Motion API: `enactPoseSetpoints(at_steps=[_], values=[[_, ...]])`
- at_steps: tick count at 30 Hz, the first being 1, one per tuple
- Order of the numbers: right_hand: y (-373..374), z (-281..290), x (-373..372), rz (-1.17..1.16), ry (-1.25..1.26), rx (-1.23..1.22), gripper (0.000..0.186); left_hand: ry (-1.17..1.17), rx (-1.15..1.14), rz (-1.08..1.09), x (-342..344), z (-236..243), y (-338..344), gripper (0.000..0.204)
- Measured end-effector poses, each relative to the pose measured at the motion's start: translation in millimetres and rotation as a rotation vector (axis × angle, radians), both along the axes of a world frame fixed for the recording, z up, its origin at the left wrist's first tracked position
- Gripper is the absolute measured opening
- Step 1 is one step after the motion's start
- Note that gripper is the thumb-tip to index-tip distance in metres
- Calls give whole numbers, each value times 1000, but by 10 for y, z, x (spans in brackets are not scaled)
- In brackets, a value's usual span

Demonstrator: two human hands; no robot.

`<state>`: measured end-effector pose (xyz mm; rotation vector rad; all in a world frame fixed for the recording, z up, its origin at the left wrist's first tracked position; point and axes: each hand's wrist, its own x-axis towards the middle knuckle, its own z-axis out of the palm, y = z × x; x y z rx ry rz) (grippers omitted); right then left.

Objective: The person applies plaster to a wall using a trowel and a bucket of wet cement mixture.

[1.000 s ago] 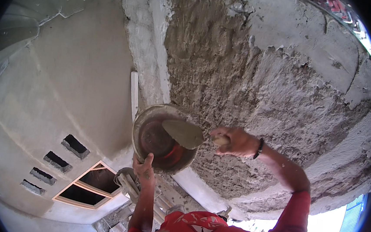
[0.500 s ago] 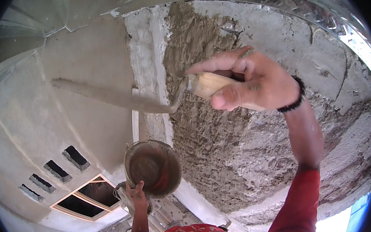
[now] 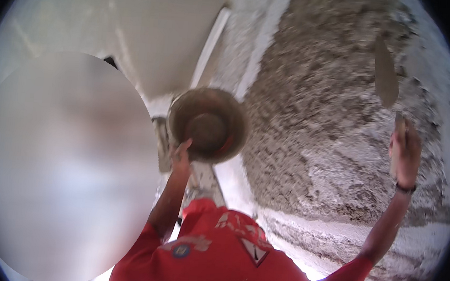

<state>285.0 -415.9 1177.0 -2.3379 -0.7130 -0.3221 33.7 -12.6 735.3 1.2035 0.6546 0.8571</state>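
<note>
My right hand is closed around the handle of a trowel, out at the far right beside the rough wall. The long, narrow trowel blade is coated grey and points toward the top of the picture. Near the middle, my left hand grips the near rim of a round bucket. The bucket is tilted so its inside shows, smeared with grey-brown mortar, with a reddish patch on the right of its inner wall. How much mortar lies inside, I cannot tell.
A wall with rough, uneven mortar fills the right side. Smoother grey plaster lies left of a pale vertical strip. A grey elongated thing is beside the bucket. A large blurred oval hides the left.
My right hand and the trowel have moved far right and away from the camera; the blade has swung from pointing left to pointing up. The view has shifted, and the bucket appears higher.
</note>
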Motion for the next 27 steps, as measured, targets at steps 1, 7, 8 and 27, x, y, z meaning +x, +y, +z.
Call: enactPoseSetpoints(at_steps=[1, 7, 8, 27], values=[[-59, -378, -71, -42, 42, -17, 52, -39, -174, -23, 5, -51, -47, 27], [146, -2514, -650, 152, 625, 105, 34, -165, -495, 17, -113, -336, -81, 23], [186, -2731, -746, 54, 888, 118, 35, -158, -594, 43, -129, -366, -65, 25], [-1266, -5630, -4207, -1289, 1591, 284, 20, 824, -627, -369, 945, -1053, 145, 29]])
